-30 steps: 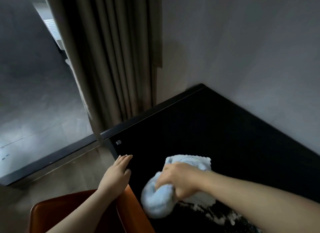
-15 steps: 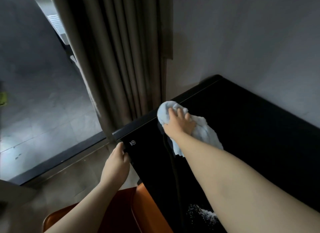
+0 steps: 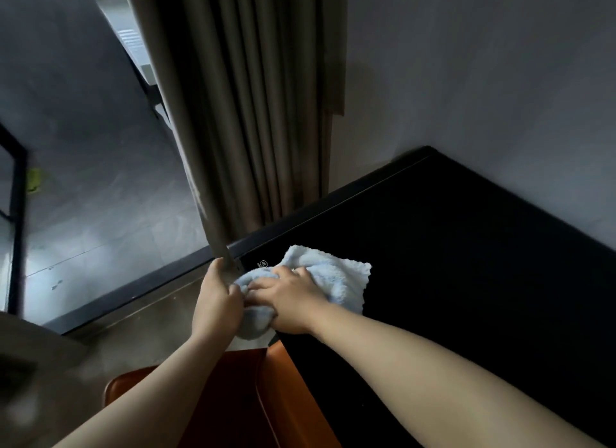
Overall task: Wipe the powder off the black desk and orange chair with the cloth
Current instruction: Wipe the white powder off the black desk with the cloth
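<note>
The light blue cloth [image 3: 336, 276] lies bunched at the near left corner of the black desk [image 3: 466, 274], hanging partly over its edge. My right hand [image 3: 293, 297] lies on top of the cloth with its fingers curled into the fabric. Against the desk's left edge, my left hand [image 3: 216, 301] is cupped beside the cloth, its fingers touching the bunched part. The orange chair [image 3: 273, 397] sits below the hands, tucked against the desk. No powder shows on the visible desk surface.
A beige curtain [image 3: 240, 114] hangs just behind the desk corner, its hem close to my left hand. A grey wall [image 3: 483, 81] runs along the desk's far side. Tiled floor [image 3: 83, 214] and a dark threshold strip lie to the left.
My right hand has drawn the cloth back from the far left edge to the near left corner. My left hand has shifted right, from the desk corner to the cloth's side.
</note>
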`<state>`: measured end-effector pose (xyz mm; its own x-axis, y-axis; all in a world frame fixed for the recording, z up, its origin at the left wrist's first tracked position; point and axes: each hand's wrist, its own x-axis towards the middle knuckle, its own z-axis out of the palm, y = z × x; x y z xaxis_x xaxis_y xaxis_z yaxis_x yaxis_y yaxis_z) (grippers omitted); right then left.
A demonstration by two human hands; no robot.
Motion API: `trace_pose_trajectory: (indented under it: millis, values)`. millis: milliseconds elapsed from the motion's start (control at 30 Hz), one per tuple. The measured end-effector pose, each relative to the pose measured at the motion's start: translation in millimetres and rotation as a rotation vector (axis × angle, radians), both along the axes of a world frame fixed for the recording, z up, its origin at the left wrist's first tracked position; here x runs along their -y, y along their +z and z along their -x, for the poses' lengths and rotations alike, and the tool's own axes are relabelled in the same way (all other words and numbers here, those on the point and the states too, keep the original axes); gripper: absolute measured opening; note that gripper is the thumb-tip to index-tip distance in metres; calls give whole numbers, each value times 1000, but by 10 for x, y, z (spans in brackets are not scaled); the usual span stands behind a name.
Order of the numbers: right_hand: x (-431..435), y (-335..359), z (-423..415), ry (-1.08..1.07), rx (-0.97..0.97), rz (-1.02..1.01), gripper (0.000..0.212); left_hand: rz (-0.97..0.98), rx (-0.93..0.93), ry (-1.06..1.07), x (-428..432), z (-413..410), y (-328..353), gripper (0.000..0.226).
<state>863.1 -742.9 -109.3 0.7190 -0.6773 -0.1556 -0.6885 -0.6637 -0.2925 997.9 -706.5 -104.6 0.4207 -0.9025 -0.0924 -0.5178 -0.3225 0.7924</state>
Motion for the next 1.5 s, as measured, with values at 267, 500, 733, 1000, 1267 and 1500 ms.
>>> trace_pose_trajectory:
  millis: [267,500,733,1000,1267,1500]
  values:
    - [-554,82,699,12,-13,-52,34,-54,178,-377,-437,627,-111,38]
    - [-928,262,1422,-5,-61,-123,48,-104,260,-495,-678,1021,-104,40]
    - [-1307,348,1953,-39,-81,-160,43,-299,461,-600,-880,1320,-132,44]
    - [-1328,535,2439,-192,-131,-271,26,-308,503,-681,-961,1487,-148,47]
    - [-580,640,2115,-449,169,-165,22,-296,536,-676,-864,1278,-136,49]
    - [-2,528,1673,-642,331,38,42,-418,646,-688,-462,1013,-150,69]
